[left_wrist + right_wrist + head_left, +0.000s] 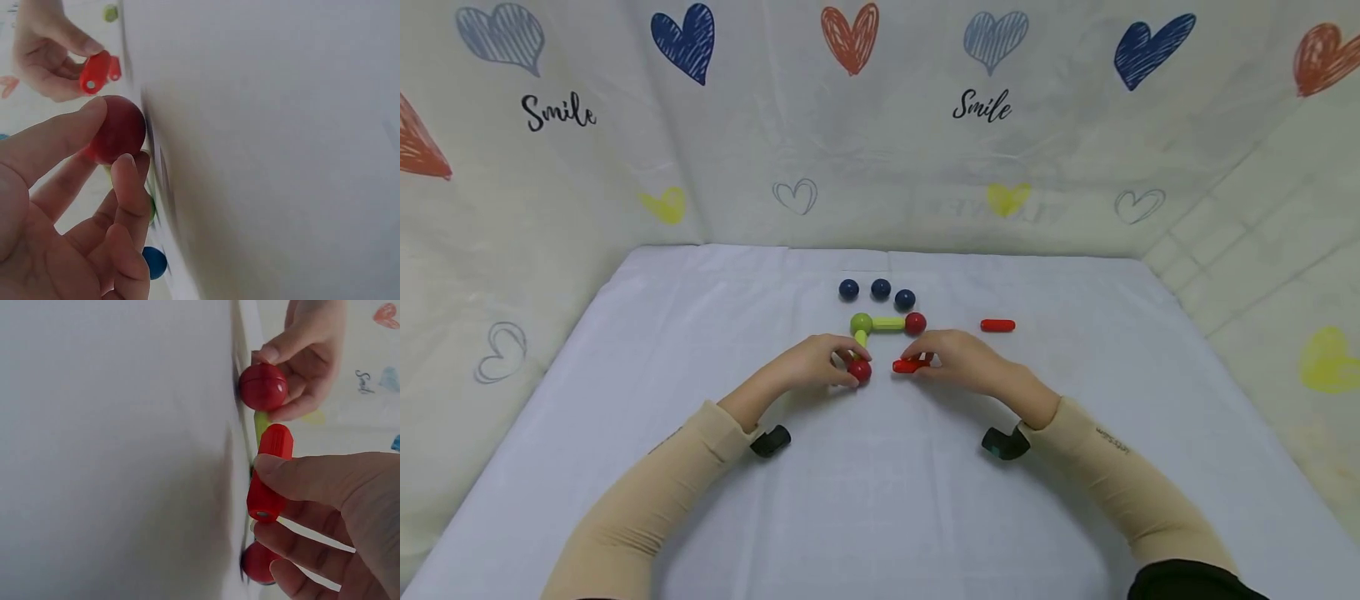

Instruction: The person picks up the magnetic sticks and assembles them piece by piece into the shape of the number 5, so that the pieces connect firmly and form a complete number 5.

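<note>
With thumb and fingers, my left hand [816, 361] pinches the near red ball [860, 371]. That ball sits at the end of a short yellow-green rod [861, 338], partly hidden by the fingers, running back to a green ball [861, 323]. From the green ball a second yellow-green rod [889, 323] leads right to another red ball [915, 323]. My right hand [964, 360] pinches a short red rod [907, 366], its near end pointing toward the held ball. A gap separates the two. In the right wrist view the red rod [272, 475] shows a hole in its end.
Several things lie behind the hands: dark blue balls [881, 289] in a loose row, and a spare red rod [997, 326] at the right. White cloth [865, 500] covers the table. A heart-printed sheet [895, 150] hangs beyond its back edge.
</note>
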The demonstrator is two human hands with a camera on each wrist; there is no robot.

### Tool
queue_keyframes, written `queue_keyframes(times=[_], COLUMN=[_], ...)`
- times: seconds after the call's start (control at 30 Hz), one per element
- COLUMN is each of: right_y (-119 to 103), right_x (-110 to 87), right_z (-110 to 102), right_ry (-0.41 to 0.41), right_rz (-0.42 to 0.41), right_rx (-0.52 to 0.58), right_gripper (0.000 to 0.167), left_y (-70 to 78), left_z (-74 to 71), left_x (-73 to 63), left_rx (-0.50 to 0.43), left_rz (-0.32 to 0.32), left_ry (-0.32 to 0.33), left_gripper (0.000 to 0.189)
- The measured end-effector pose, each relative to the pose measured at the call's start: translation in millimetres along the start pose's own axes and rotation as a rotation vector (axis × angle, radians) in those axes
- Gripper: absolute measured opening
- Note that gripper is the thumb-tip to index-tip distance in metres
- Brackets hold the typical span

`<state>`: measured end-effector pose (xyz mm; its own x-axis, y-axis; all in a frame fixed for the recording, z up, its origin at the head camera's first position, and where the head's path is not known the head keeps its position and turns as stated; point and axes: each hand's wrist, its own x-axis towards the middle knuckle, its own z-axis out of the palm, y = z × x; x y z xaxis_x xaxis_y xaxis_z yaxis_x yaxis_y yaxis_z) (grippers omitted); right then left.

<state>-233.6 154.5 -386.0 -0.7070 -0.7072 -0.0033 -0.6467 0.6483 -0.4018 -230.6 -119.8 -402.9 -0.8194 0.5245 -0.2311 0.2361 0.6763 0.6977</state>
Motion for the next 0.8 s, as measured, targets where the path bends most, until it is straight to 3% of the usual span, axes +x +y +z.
queue_keyframes(times=[0.27,0.5,0.8], right_y=[-6.6,-10.6,-17.6], right_x=[11.7,18.2,26.5], right_z=[7.9,12.4,21.5], right_ry=[-0.019,-0.043,-0.046], right_rz=[-0.034,-0.010,-0.049], right_rx=[-0.032,-0.021,-0.045], right_gripper=[0.030,0.030,0.030], left_y=[2.1,2.7,-0.5], left_z=[1.0,0.2,-1.1], left_x=[-1.9,-5.5,-7.7], left_rx=[0.006,0.008,0.009], left_rz=[-0.003,-0.016,-0.014], left_ry=[0.024,0.020,0.005], left_gripper=[0.037,0.036,0.036])
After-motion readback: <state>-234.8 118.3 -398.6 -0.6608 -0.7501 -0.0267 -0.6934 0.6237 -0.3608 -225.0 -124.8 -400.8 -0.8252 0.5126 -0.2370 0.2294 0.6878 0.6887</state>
